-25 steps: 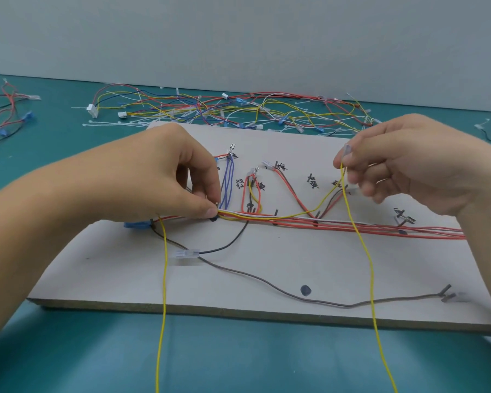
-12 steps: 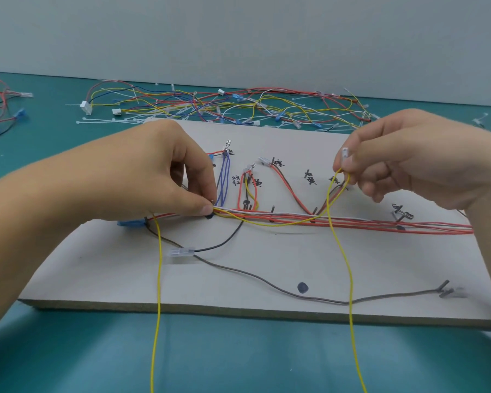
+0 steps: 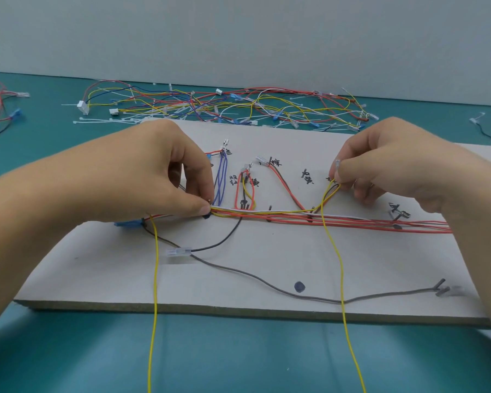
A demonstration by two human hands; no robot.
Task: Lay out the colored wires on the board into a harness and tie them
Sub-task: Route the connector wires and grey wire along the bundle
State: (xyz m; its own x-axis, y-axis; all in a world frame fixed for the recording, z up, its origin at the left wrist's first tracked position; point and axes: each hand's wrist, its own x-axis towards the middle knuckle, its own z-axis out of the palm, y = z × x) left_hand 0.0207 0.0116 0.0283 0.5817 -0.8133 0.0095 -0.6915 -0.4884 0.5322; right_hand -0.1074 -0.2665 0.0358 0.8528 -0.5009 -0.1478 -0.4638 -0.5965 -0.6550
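**Head view.** A pale grey rectangular board [image 3: 267, 265] is lying on the teal bench [image 3: 238, 361]. It is carrying handwritten black labels, and short dark pegs [image 3: 270, 207] are standing along its middle. A horizontal bundle of red, white and yellow wires [image 3: 352, 221] is running across the board from left of centre to its right edge.

The left hand [image 3: 142, 177] is pinching this bundle between thumb and forefinger at its left end. It is doing so just beside a loop of blue-violet wires [image 3: 221, 177] that is reaching up to a metal terminal.

The right hand [image 3: 394, 165] is hovering over the right half of the board. Its thumb and forefinger are clamping a thin yellow wire [image 3: 333, 251] near the wire's clear-sleeved terminal [image 3: 338, 165], and its other fingers are curling under.

The yellow wire is rising out of the bundle to the right hand. From there it is dropping across the board, over its near edge and out of the bottom of the view. A second yellow strand [image 3: 154, 279] is hanging down likewise from under the left hand.

A grey-brown wire [image 3: 253, 275] and a black wire [image 3: 224, 239] are lying loose on the near half of the board, the black one ending in a clear plastic connector [image 3: 179, 251]. A tangled heap of coloured wires and white cable ties [image 3: 238, 106] is lying on the bench behind the board.
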